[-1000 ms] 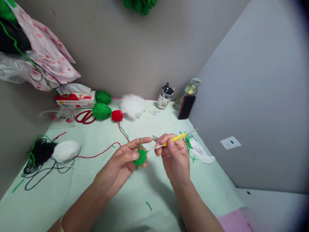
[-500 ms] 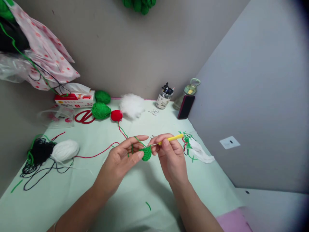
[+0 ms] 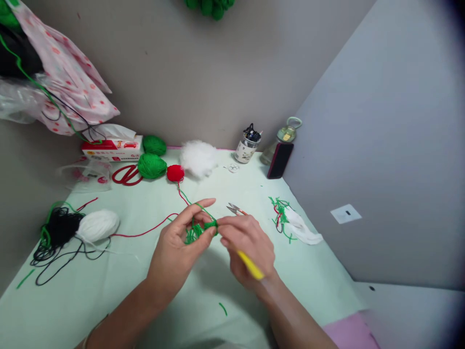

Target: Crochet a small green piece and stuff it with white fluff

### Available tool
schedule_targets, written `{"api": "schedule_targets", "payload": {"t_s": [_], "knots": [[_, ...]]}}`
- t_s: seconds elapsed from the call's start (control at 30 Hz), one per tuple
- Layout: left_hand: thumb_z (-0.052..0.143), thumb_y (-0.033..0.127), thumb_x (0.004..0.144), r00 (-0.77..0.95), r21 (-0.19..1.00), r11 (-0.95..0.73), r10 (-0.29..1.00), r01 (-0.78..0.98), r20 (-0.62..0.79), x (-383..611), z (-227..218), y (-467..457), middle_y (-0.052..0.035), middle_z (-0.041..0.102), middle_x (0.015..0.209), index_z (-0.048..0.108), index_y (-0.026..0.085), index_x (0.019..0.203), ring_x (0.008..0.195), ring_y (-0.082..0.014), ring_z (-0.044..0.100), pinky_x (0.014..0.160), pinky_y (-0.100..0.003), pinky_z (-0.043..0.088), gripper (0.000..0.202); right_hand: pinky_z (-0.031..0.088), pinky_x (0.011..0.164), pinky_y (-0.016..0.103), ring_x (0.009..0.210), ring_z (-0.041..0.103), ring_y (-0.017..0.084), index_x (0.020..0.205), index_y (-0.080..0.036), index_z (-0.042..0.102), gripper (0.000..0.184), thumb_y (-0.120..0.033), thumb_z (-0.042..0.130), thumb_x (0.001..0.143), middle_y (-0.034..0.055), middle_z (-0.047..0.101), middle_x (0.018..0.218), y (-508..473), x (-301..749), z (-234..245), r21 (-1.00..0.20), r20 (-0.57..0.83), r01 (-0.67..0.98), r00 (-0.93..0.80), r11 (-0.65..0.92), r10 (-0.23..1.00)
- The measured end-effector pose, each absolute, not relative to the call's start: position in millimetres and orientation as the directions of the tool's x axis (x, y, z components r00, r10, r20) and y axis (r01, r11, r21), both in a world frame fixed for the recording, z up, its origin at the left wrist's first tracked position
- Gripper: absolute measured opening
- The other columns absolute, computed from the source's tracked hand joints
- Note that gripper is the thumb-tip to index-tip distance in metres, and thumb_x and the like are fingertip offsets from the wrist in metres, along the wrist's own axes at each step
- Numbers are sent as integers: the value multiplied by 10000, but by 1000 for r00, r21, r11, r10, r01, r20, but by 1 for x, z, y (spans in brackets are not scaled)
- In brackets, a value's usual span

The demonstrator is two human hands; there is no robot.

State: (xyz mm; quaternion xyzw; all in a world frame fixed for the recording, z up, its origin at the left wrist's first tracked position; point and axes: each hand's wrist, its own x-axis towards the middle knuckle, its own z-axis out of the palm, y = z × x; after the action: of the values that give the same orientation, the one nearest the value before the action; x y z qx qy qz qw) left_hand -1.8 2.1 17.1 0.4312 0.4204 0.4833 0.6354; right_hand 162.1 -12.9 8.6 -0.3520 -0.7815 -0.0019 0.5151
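Between thumb and fingers, my left hand (image 3: 181, 232) pinches a small green crochet piece (image 3: 210, 226). Loose green strands (image 3: 194, 233) hang behind its thumb, and a strand of green yarn (image 3: 205, 211) passes over the index finger down to the piece. My right hand (image 3: 250, 245) is closed on a crochet hook with a yellow handle (image 3: 250, 265), whose back end points down toward my wrist. The hook's tip is hidden by the fingers at the green piece. Just beyond the right hand lie small thread snips (image 3: 236, 208), partly covered.
Green yarn balls (image 3: 152, 166), a red yarn ball (image 3: 176, 173), white stuffing (image 3: 199, 157) and red-handled scissors (image 3: 127, 175) lie at the back. White yarn (image 3: 99, 226) and black yarn (image 3: 61, 228) sit left. At right are yarn scraps (image 3: 281, 208), a phone (image 3: 280, 161) and a pen cup (image 3: 247, 148).
My right hand has turned over, swinging the hook's yellow handle from upper right to pointing down. The green piece has tilted in my left hand, and the snips are more exposed.
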Motion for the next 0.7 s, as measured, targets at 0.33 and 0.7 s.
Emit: {"api": "schedule_targets", "payload": {"t_s": [0.33, 0.7], "knots": [[818, 315, 841, 434, 754, 450, 868, -479, -242, -4, 18, 8, -9, 656, 893, 771, 266, 1234, 873, -154, 566, 866, -274, 428, 399, 557, 656, 322, 725, 655, 165, 994, -255, 771, 207, -262, 568, 1034, 42, 744, 881, -4, 164, 11, -865, 488, -71, 108, 497, 866], [818, 319, 843, 395, 756, 432, 885, -492, -248, 2, 11, 7, -15, 706, 919, 784, 268, 1204, 909, -179, 619, 910, -301, 471, 366, 589, 835, 388, 962, 715, 226, 1242, -305, 750, 365, -104, 638, 958, 88, 769, 1110, -12, 160, 0, -504, 765, 482, -136, 717, 629]]}}
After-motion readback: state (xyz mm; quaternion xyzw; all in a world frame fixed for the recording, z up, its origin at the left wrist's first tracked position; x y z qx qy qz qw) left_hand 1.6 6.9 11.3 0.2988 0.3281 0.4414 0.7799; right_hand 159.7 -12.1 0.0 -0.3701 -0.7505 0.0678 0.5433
